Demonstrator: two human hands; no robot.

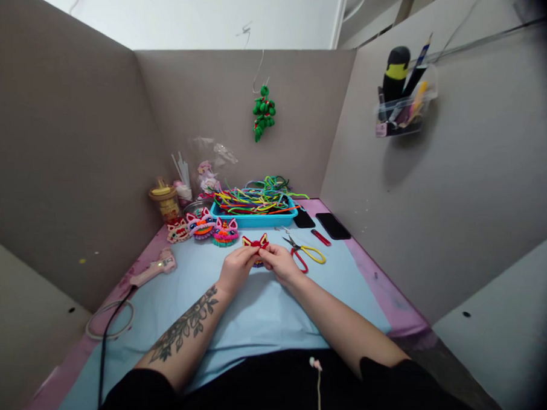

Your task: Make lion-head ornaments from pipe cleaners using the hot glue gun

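Observation:
Between my two hands is a small red craft figure with yellow-edged pointed ears, like the finished animal heads at the left. My left hand grips it from the left with fingers closed. From the right, my right hand pinches it near the ears. The fingers hide most of its lower part, where a bit of blue or purple shows. Just right of my right hand lie scissors with one red and one yellow handle, blades apart.
A blue tray of colourful fuzzy stems stands behind the hands. Several fuzzy animal heads sit left of it. A pink glue gun with a black cord lies at left. Right are a red cutter and a phone. Grey partitions enclose the table.

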